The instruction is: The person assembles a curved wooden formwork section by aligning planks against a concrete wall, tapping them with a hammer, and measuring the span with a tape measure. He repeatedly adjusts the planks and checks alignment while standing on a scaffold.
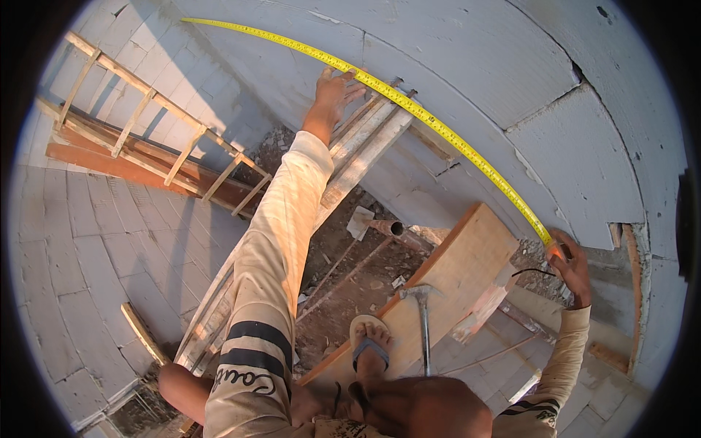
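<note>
A yellow tape measure (438, 124) is stretched in a long curve along the grey block wall (445, 44), its far end at the upper left. My right hand (573, 269) is closed around its case at the right, where an orange part shows between the fingers and a dark cord hangs off. My left hand (336, 101) reaches up to the tape's middle stretch. Its fingers are spread, with fingertips touching the blade from below. Beneath that hand, long wooden poles (372, 142) lean toward the wall.
A claw hammer (424, 328) lies on a wide wooden plank (453, 263), where my sandalled foot (370, 342) also rests. A wooden ladder (139, 120) and brown boards stand at the left. Below, an open pipe (396, 228) lies among rubble. Block walls rise around.
</note>
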### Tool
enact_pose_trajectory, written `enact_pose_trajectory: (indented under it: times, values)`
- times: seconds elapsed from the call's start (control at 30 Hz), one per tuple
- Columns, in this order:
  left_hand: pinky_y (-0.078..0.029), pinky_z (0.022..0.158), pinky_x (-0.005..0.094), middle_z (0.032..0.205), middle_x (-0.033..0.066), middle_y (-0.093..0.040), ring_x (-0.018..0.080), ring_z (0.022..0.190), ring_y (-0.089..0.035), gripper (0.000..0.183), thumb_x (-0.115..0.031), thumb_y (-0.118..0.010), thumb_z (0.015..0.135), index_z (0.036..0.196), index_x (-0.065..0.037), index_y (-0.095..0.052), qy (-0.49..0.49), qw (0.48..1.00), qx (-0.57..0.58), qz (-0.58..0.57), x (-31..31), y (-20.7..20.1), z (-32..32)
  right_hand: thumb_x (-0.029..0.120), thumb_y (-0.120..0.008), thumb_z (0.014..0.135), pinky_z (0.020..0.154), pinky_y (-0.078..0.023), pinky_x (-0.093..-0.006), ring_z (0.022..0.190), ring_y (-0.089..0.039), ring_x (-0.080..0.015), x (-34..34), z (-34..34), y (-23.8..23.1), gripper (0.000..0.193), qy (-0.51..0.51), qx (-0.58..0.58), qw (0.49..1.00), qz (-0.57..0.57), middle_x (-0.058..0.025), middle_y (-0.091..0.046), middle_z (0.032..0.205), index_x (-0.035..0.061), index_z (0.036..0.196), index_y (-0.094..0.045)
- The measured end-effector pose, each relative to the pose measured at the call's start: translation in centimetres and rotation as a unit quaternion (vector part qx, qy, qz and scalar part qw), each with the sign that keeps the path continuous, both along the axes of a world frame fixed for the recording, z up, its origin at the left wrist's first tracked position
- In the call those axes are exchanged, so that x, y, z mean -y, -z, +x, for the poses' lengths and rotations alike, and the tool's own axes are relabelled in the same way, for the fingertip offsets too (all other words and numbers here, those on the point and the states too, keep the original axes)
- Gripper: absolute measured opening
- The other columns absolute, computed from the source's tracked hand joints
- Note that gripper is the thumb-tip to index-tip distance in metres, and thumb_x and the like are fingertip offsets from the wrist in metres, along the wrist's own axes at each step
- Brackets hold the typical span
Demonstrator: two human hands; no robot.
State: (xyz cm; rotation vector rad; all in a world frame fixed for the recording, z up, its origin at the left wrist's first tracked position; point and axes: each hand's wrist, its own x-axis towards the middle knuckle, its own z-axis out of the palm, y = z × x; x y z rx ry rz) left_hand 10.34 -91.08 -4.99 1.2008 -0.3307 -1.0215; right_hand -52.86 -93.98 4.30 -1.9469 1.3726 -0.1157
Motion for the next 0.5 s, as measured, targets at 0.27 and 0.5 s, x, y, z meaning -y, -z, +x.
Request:
enact_pose_trajectory:
  times: [0.27, 0.5]
  values:
    - [-0.061, 0.1, 0.0414, 0.13, 0.0207, -0.07, 0.0343, 0.118, -0.07, 0.05, -0.003, -0.058, 0.106, 0.151, 0.001, -0.037, -0.008, 1.0, -0.028, 0.01, -0.7, -0.6, -1.1, 0.015, -0.075, 0.082, 0.105, -0.05, -0.0412, 0.115, -0.068, -0.0266, -2.9, 7.6, -1.0, 0.063, -0.086, -0.035, 0.995, -0.042, -0.0186, -0.072, 0.123, 0.0009, 0.143, -0.063]
    - [-0.058, 0.1, 0.047, 0.129, 0.0183, -0.072, 0.0328, 0.114, -0.073, 0.047, -0.003, -0.06, 0.104, 0.148, -0.003, -0.045, 0.014, 0.999, -0.031, 0.023, -1.5, -0.3, -0.6, 0.013, -0.076, 0.083, 0.094, -0.054, -0.0391, 0.104, -0.071, -0.0287, -0.9, 17.2, 0.3, 0.058, -0.167, 0.014, 0.977, -0.132, -0.018, -0.073, 0.11, 0.0013, 0.139, -0.065]
